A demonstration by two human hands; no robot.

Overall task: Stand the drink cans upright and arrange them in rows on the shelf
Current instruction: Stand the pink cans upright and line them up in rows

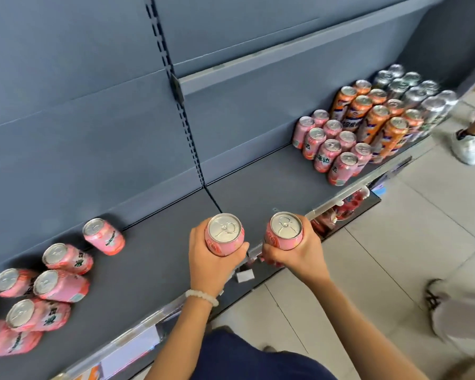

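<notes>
Left hand [209,259]: fingers and thumb are wrapped round the body of a pink can [225,235], held upright, lid up, above the shelf [154,259]. Right hand [294,256]: a second pink can [285,232] is gripped the same way, upright, over the shelf's front rail [337,200]. The two cans are carried side by side, a small gap between them.

Step judged in hand: both cans are being carried toward the standing block. To do it well, the cans are best kept vertical and set down flat on their bases, one at a time, flush against the pink rows [332,145] far to the right of the right hand, so the row lines are continued and no standing neighbour is knocked.

Room: a wide bare stretch of shelf lies between the hands and those rows, so travel there is unobstructed. Beyond the pink rows, orange cans [373,119] and silver cans [412,89] are packed close. Far left of the left hand, loose pink cans [52,286] are lying tipped, not yet sorted.

Edges: the front rail is low; the right-hand can is to be brought inboard of it before release.
</notes>
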